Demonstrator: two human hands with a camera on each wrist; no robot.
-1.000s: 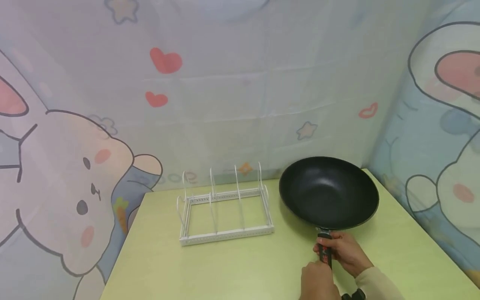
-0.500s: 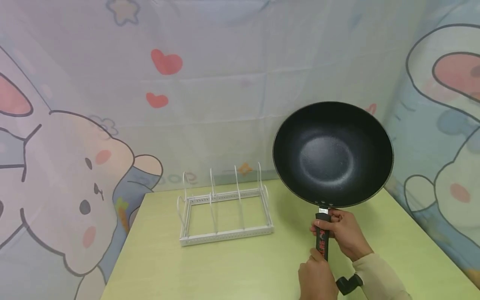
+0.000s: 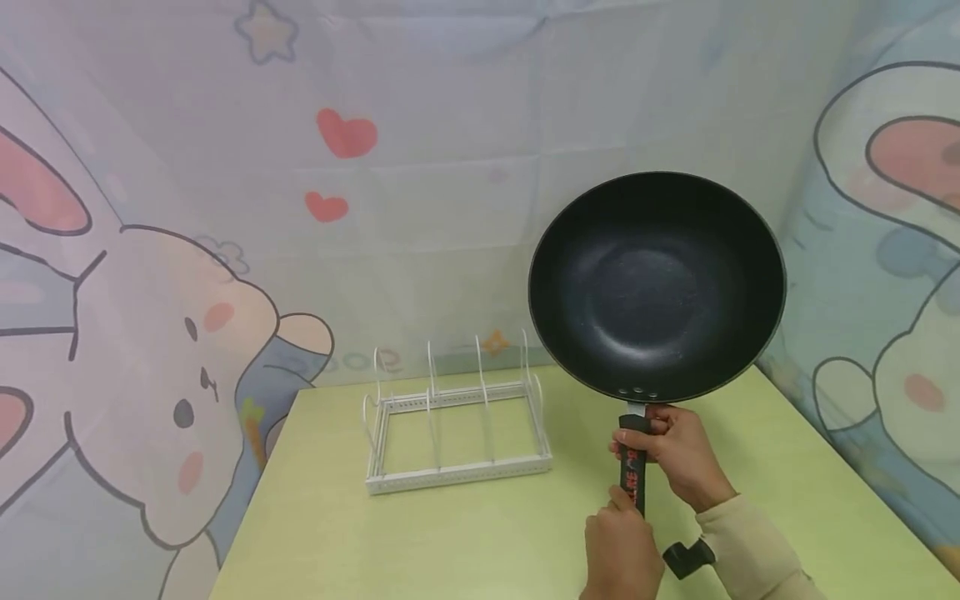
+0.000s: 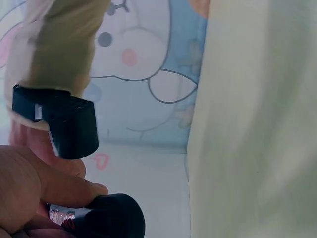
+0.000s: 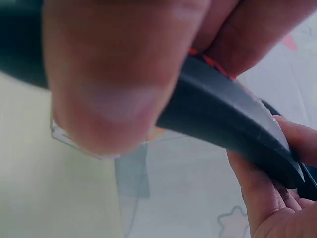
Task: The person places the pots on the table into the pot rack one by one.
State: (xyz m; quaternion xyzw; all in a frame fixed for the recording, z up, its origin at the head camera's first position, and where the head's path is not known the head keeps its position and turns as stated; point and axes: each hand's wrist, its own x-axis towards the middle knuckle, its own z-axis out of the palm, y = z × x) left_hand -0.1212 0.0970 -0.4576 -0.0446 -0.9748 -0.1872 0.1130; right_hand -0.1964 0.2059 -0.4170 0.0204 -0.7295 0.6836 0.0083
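Observation:
A black wok (image 3: 657, 287) with a long handle is raised above the right side of the table, its inside facing me. My right hand (image 3: 681, 454) grips the dark handle (image 3: 632, 467) near the bowl, thumb over the top. Lower down, my left hand (image 3: 624, 546) holds the handle's end. In the left wrist view the left thumb and fingers curl round that rounded end (image 4: 116, 215). The right wrist view shows the right thumb (image 5: 119, 99) across the handle (image 5: 228, 116), with the left hand (image 5: 272, 198) farther along it.
On the pale yellow-green table (image 3: 420, 542), left of the wok, stands a white wire rack (image 3: 459, 475) with upright loops. A cartoon-printed cloth (image 3: 442, 208) hangs behind and at both sides. A black device (image 3: 686, 558) sits at the right wrist.
Both hands have lifted the wok up from low over the table and tilted its bowl toward me. Over the last half second it shifts slightly left and higher. The rack stays on the table.

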